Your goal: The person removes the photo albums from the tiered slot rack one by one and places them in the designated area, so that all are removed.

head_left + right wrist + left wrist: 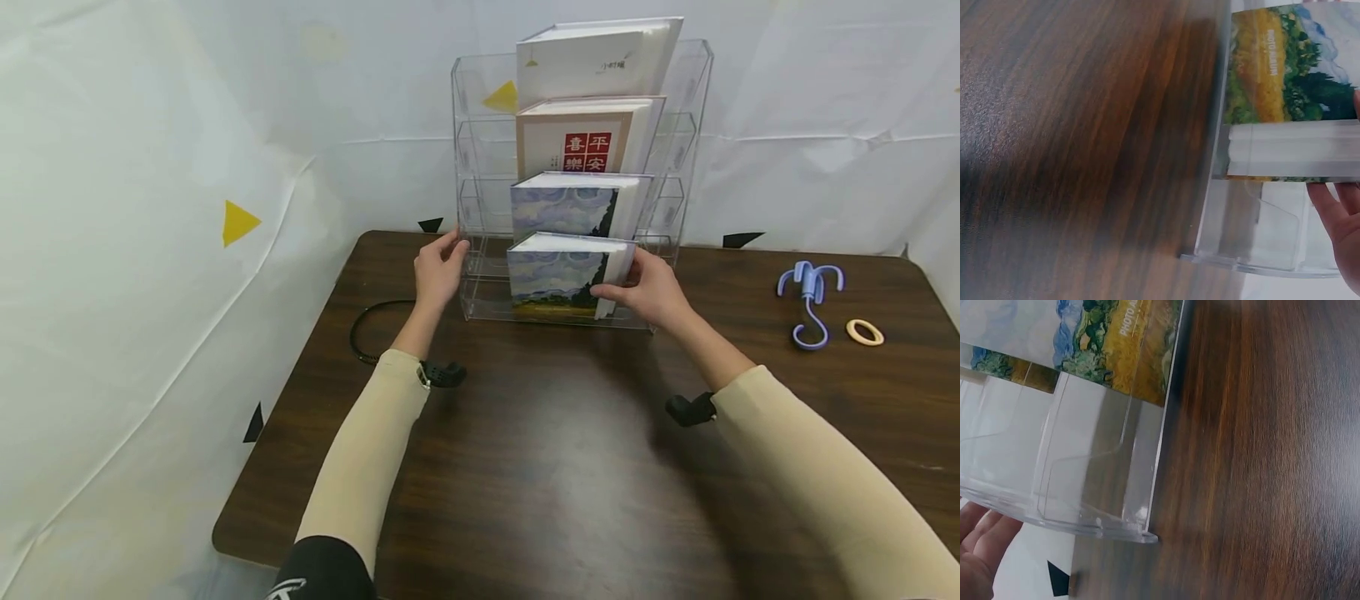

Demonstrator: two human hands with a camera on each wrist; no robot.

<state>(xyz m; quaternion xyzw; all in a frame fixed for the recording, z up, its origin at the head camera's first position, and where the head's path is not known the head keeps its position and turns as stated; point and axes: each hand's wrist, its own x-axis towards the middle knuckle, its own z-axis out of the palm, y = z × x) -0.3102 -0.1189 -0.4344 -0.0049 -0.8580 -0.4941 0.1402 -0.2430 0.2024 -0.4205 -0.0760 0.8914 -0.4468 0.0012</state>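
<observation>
A clear acrylic rack (486,312) with stepped tiers stands at the back of the table. In its lowest tier sits a photo album (555,282) with a painted landscape cover, its page block facing right. My right hand (651,287) grips this album at its right side, thumb on the front cover and fingers behind; the right wrist view also shows the album (1263,69) in the rack's front pocket. My left hand (438,271) is at the rack's left side, and in the left wrist view the fingers (999,540) lie relaxed along the outside of the side panel.
Behind the front album stand a matching album (562,208), one with red characters (543,137) and a white one (570,71), each a tier higher. A blue hook (810,292) and a pale ring (865,332) lie right; a black cord loop (360,321) lies left.
</observation>
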